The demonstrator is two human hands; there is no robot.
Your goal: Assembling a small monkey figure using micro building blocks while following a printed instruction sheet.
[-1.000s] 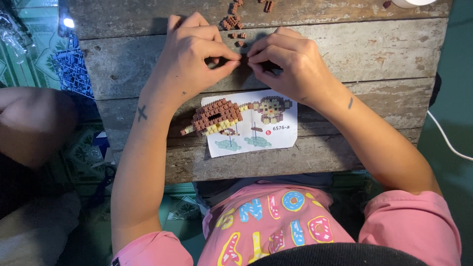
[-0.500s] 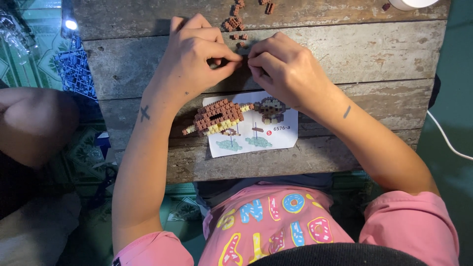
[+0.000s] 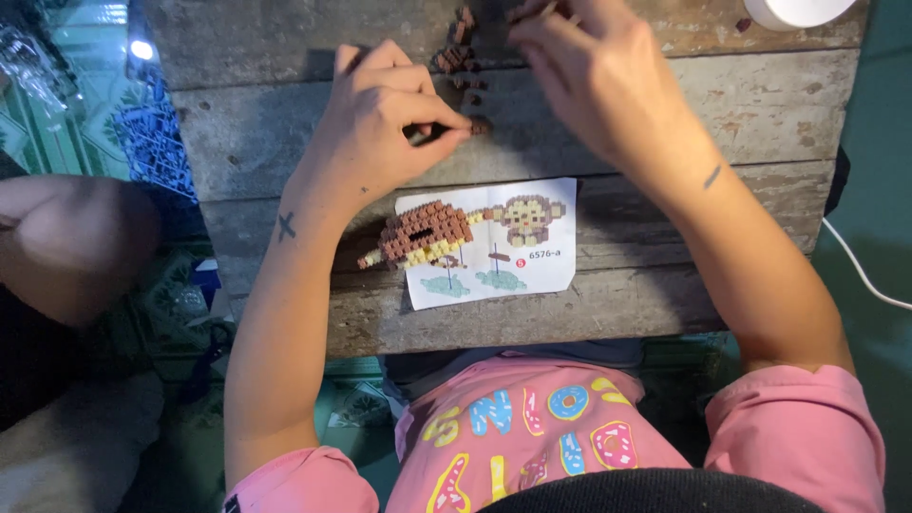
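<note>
1. The left hand [image 3: 375, 128] rests on the table [image 3: 741, 114], its fingers curled in, thumb and forefinger pinched together on a small brown brick [image 3: 480, 124] at their tips.
2. That brick sits just past the fingertips, touching the wood or just above it; I cannot tell which. It is too small to give a long axis.
3. The right hand [image 3: 598, 71] reaches further up the table, fingers bent and bunched near the far edge. Whether they grip anything is hidden by blur and the frame edge.
4. Loose brown bricks [image 3: 459, 59] lie scattered between the two hands, near the left fingertips.
5. A part-built brick model [image 3: 418, 236], brown on top with a yellow strip below, lies on the left part of the leaflet [image 3: 532, 275]. Its long axis runs left to right with a slight tilt, the narrow end pointing low and left off the paper.
6. The leaflet lies flat near the table's near edge, showing a brown monkey figure.
7. The table is made of worn grey planks running left to right, scuffed and stained.
8. A white round object [image 3: 798, 11] sits at the far right corner, and a white cable [image 3: 860, 271] hangs beside the right edge.
9. The floor [image 3: 66, 123] to the left is green patterned tile, and another person's knee [image 3: 76, 242] shows there.
</note>
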